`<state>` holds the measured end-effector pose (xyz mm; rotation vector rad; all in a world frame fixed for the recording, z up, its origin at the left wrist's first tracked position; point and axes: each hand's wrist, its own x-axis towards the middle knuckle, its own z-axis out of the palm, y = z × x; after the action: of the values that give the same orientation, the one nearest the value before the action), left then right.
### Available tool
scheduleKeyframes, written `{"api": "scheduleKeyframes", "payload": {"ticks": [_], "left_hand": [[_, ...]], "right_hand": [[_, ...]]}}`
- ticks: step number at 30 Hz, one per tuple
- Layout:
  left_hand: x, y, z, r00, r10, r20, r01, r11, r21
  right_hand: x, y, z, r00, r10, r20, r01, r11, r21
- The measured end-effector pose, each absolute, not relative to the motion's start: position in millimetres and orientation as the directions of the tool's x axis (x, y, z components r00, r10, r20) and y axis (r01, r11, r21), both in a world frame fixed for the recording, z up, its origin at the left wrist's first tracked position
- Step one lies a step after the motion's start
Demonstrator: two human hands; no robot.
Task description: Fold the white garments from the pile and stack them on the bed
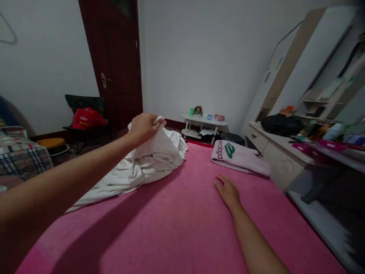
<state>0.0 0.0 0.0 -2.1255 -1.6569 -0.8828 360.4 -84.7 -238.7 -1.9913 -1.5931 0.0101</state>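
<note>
My left hand (145, 128) is closed on the top of a crumpled white garment (148, 161) and lifts part of it off the pink bed cover (176, 228). The rest of the white cloth trails toward the near left. My right hand (228, 191) lies flat on the pink cover with its fingers stretched out and nothing in it. A folded pale pink garment with green lettering (238, 156) rests at the far right of the bed, a little beyond my right hand.
A white dresser (273, 152) with a black bag (281, 124) and clutter runs along the right. A small white table (203, 125) stands by the far wall. A dark door (114, 64), a chair with a red bag (87, 118) and a plaid bundle (19, 156) are on the left.
</note>
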Motion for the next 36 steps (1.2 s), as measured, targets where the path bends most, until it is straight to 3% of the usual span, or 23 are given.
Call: {"api": "scheduleKeyframes", "payload": {"ticks": [3, 5, 7, 8, 10, 11, 15, 20, 24, 26, 29, 32, 34, 36], "left_hand": [[52.0, -53.0, -2.2, 0.387, 0.751, 0.535, 0.833, -0.534, 0.147], [80.5, -93.4, -22.2, 0.617, 0.681, 0.395, 0.681, -0.713, 0.164], [100.3, -129.0, -49.9, 0.879, 0.426, 0.213, 0.379, -0.897, 0.228], [107.0, -142.7, -63.6, 0.932, 0.316, 0.177, 0.255, -0.919, 0.301], [115.5, -158.7, -85.6, 0.964, 0.196, 0.181, 0.108, -0.907, 0.406], [118.0, -160.4, -93.4, 0.958, 0.197, 0.206, 0.092, -0.897, 0.432], [120.4, -133.1, -111.9, 0.855, 0.414, 0.313, 0.294, -0.883, 0.365], [105.7, -74.5, -144.8, 0.611, 0.643, 0.462, 0.635, -0.746, 0.2], [86.2, -43.4, -170.9, 0.457, 0.737, 0.498, 0.764, -0.612, 0.205], [79.2, -34.5, -179.0, 0.417, 0.776, 0.473, 0.793, -0.565, 0.228], [74.1, -29.1, -184.7, 0.405, 0.814, 0.416, 0.813, -0.529, 0.245], [73.2, -29.0, -183.8, 0.399, 0.843, 0.36, 0.831, -0.498, 0.246], [72.9, -28.6, -181.2, 0.382, 0.858, 0.344, 0.84, -0.477, 0.257], [72.1, -27.1, -178.5, 0.358, 0.872, 0.335, 0.845, -0.455, 0.281]], "right_hand": [[365.3, -84.7, -237.0, 0.378, 0.848, 0.371, 0.726, -0.022, -0.687], [368.2, -86.0, -235.7, 0.486, 0.797, 0.36, 0.555, 0.037, -0.831], [370.2, -88.3, -234.2, 0.581, 0.745, 0.328, 0.386, 0.102, -0.917], [370.9, -89.6, -233.3, 0.618, 0.723, 0.309, 0.309, 0.138, -0.941], [371.6, -91.8, -231.4, 0.661, 0.7, 0.271, 0.174, 0.208, -0.963], [371.5, -92.6, -230.5, 0.671, 0.697, 0.255, 0.123, 0.234, -0.964], [368.1, -91.6, -228.9, 0.608, 0.757, 0.241, 0.099, 0.229, -0.968], [354.8, -89.9, -225.9, 0.409, 0.851, 0.33, 0.385, 0.167, -0.908], [332.3, -98.5, -209.8, 0.161, 0.85, 0.501, 0.765, 0.213, -0.608], [318.0, -103.6, -200.6, 0.062, 0.873, 0.485, 0.877, 0.184, -0.444], [301.6, -106.5, -193.9, 0.086, 0.926, 0.369, 0.934, 0.054, -0.354], [302.9, -102.7, -192.5, 0.216, 0.936, 0.277, 0.897, -0.079, -0.435], [315.5, -98.9, -188.5, 0.315, 0.912, 0.263, 0.745, -0.066, -0.664], [335.6, -96.5, -180.5, 0.499, 0.822, 0.276, 0.425, 0.045, -0.904]]}}
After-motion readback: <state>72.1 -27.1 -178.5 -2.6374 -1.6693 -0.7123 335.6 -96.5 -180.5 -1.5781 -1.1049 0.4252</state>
